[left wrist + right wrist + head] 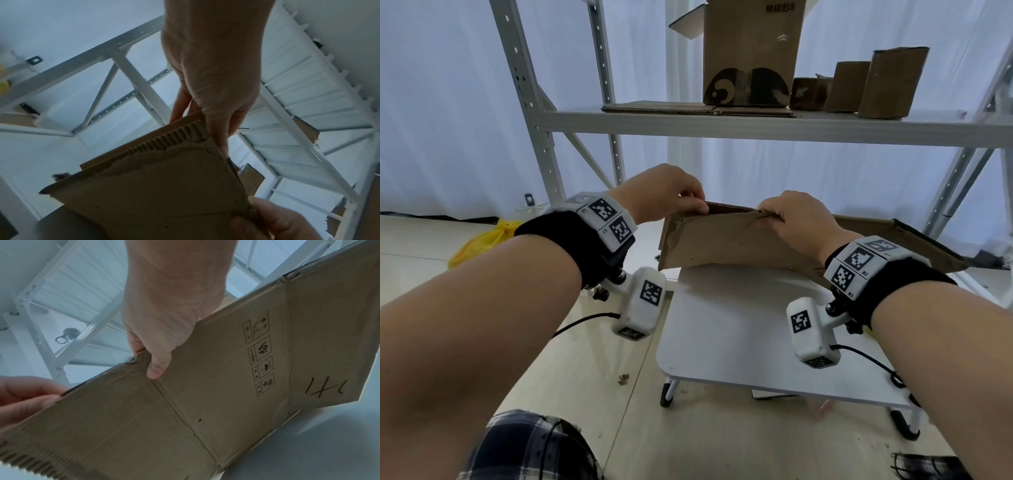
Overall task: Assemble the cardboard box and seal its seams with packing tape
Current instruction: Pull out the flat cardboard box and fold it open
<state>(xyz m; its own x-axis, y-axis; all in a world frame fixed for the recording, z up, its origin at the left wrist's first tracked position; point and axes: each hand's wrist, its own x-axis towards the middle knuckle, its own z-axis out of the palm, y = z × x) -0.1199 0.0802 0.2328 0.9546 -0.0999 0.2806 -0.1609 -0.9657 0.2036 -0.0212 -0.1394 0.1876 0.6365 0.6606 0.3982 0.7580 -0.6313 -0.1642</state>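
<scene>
A flattened brown cardboard box (726,243) stands on edge over the far side of a small white table (726,325). My left hand (671,195) pinches its top edge near the left end. My right hand (791,219) pinches the same edge at a crease further right. In the left wrist view the left hand (213,91) holds the box (156,191) with fingers behind and thumb in front. In the right wrist view the right hand (162,321) has its thumb on a fold line of the box (205,402), beside printed handling symbols. No tape is visible.
A grey metal shelf (722,126) stands behind the table, carrying a tall printed cardboard box (750,51), smaller boxes (890,82) and flat cardboard sheets. A yellow bag (482,240) lies on the floor at left. My plaid-clad knee (527,448) is at the bottom.
</scene>
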